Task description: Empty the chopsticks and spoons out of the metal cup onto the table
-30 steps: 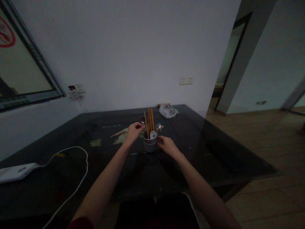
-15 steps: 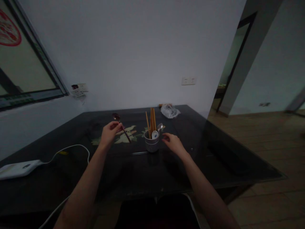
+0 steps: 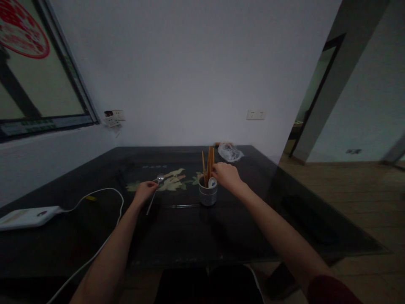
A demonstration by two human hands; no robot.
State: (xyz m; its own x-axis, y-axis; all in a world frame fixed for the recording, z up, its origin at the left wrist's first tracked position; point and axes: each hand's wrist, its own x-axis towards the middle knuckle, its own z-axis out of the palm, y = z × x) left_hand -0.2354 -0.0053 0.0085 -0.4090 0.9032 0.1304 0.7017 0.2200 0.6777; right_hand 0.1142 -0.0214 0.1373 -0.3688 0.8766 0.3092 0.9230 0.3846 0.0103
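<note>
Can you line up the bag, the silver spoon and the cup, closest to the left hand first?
From the left hand:
1. Silver spoon: in its fingers.
2. Cup: to its right.
3. Bag: farther right, toward the back.

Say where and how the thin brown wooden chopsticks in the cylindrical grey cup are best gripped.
Probably pinch the chopsticks near their upper ends, from the left: they rise well above the cup, and the right hand crowds their right side.

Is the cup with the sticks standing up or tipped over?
Upright: the cup sits base down on the table, with chopsticks poking out the top.
</note>
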